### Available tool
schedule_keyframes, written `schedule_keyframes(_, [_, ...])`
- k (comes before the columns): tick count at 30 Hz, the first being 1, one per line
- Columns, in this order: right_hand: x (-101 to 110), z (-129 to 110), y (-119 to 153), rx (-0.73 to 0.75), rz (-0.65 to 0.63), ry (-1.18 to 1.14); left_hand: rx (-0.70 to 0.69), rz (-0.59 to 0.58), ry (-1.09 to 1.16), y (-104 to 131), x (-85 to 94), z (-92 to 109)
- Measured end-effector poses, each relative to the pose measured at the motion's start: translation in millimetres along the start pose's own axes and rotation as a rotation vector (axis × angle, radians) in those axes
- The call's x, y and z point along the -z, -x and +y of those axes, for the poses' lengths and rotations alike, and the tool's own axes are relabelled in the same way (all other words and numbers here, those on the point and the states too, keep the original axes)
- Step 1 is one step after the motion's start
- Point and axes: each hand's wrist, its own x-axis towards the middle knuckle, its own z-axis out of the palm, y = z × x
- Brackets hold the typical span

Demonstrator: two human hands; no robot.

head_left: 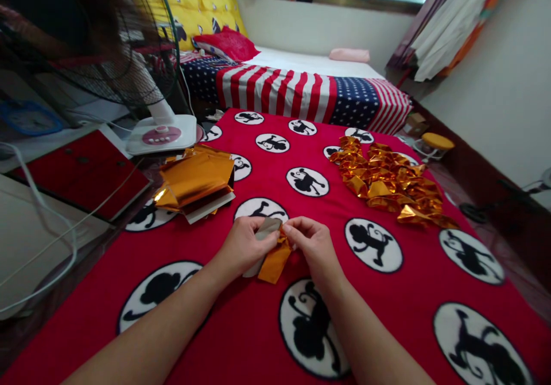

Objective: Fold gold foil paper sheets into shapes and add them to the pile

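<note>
Both hands meet over the red cloth, working on one piece of gold foil paper (275,263) with a grey-white reverse side. My left hand (249,238) is closed on its left part, thumb on top. The fingertips of my right hand (309,237) pinch its upper right edge, where the foil looks creased. Beyond my left hand lies a stack of flat gold foil sheets (196,178). To the right rests a heap of folded gold foil pieces (383,175).
A red cloth with black monkey figures in white circles (307,181) covers the surface. An electric fan (161,129) stands at the left, beside a dark red panel (86,170). Behind is a bed (293,92) with a striped, starred cover. A yellow-topped stool (438,141) stands right.
</note>
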Motion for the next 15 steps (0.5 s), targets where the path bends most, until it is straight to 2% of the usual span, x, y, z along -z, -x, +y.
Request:
schedule_keyframes(8, [-2.0, 4.6, -0.4, 0.023, 0.042, -0.039, -0.037, -0.007, -0.025, 0.8, -1.3, 1.7])
schedule_keyframes(15, [-9.4, 13.7, 4.6, 0.04, 0.135, -0.089, 0.011, -0.016, 0.059, 1.5, -4.3, 5.5])
